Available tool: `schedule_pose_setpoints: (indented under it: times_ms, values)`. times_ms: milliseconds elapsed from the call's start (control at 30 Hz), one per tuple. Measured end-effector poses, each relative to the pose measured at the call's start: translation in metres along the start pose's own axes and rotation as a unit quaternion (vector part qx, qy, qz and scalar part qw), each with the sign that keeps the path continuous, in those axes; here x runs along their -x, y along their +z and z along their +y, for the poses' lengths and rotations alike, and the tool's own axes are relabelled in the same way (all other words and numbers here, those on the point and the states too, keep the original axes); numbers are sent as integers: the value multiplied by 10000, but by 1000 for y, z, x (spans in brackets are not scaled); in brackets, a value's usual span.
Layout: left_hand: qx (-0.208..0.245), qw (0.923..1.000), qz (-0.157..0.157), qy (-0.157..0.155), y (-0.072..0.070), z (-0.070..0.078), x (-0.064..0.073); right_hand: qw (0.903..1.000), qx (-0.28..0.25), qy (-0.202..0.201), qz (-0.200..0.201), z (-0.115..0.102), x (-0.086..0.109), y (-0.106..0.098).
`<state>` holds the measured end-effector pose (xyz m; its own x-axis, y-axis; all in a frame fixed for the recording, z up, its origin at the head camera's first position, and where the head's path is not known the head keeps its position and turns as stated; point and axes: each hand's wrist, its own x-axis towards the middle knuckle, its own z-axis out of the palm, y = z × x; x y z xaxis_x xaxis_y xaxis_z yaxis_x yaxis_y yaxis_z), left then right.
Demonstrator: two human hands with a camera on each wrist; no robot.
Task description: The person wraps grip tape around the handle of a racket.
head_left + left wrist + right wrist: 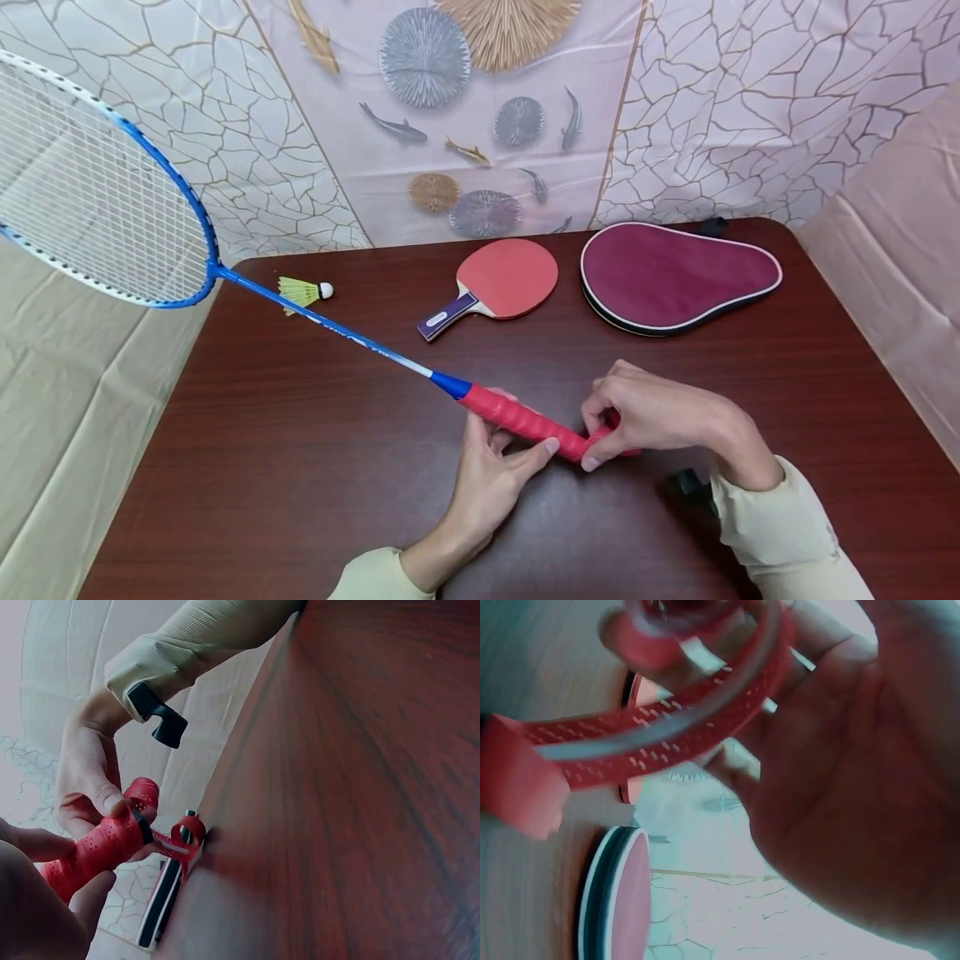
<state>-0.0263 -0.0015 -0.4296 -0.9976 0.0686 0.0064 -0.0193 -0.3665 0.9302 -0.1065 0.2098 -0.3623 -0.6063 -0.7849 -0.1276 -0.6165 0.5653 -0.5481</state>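
A blue and white badminton racket slants across the head view, its head raised at the far left. Red perforated grip tape is wrapped round its handle. My left hand holds this wrapped handle from below, thumb along the near side. At the butt end, my right hand pinches the tape between thumb and fingers. A loose length with a pale stripe along its middle arches from the handle to the right hand in the right wrist view. In the left wrist view, a loop of tape hangs beside the handle.
A yellow shuttlecock lies behind the racket's shaft. Farther back on the dark wood table are a red table tennis bat and a maroon bat case. Patterned cloth hangs behind the table.
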Motion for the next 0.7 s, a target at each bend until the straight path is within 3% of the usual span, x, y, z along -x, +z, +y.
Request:
schedule_pose_setpoints:
  times_ms: [200, 367, 467, 600, 700]
  values:
    - [38, 9999, 21, -95, -1, 6, 0, 9960, -782, -415, -87, 7, 2, -3]
    - [41, 9997, 52, -231, -1, 8, -1, 9793, -1672, -1134, -131, 16, 2, -4]
    - [90, 9994, 38, -328, 1, 9, 1, 9722, -2095, -1006, -276, 20, 5, -6]
    - [182, 9993, -18, -339, 2, 12, 3, 9779, -1992, -572, -283, 22, 8, -8]
    - [177, 9997, -98, -166, 1, 12, 3, 9845, -1698, -412, -159, 23, 5, -8]
